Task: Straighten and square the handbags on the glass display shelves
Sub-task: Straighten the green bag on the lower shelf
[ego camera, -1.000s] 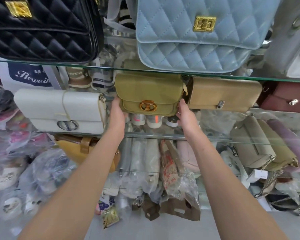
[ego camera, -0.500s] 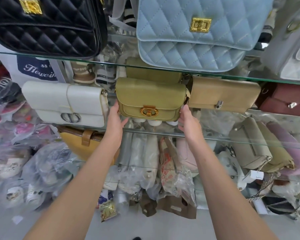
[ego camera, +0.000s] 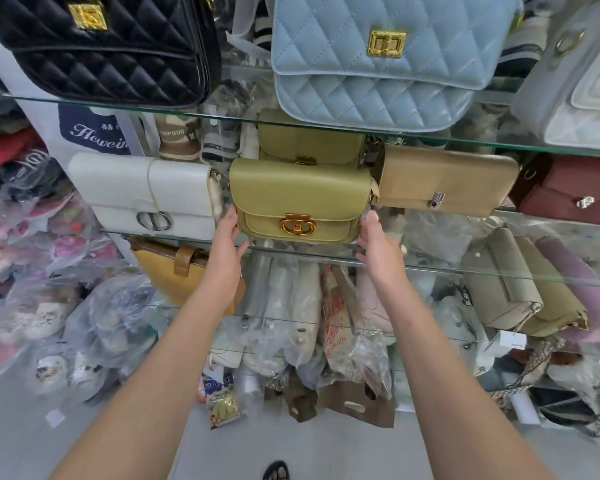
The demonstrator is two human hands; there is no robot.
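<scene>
Two hands are up at the middle glass shelf (ego camera: 430, 268), one on each end of a small olive bag (ego camera: 300, 199). The left hand (ego camera: 227, 237) is spread open, fingers straight and pointing up, their tips laid flat against the bag's left end at nine o'clock, with the thumb angled out toward the bag's lower corner. The right hand (ego camera: 374, 240) mirrors it at three o'clock: fingers extended and loosely apart, the tips touching the bag's right end. Neither hand curls round anything; both simply bracket the bag from the sides.

The olive bag stands upright near the front edge of the shelf, flap facing out, and its gold clasp (ego camera: 297, 225) sits low in the middle, at six o'clock on the front. A second olive bag (ego camera: 310, 142) stands just behind it at twelve o'clock, partly hidden. At nine o'clock, just beside the left hand, is a white bag (ego camera: 146, 192). A tan bag (ego camera: 444, 180) sits at three o'clock, close to the olive bag's right end. On the upper shelf (ego camera: 118, 107), a black quilted bag (ego camera: 108, 50) is at eleven o'clock and a blue quilted bag (ego camera: 378, 64) at one o'clock.
</scene>
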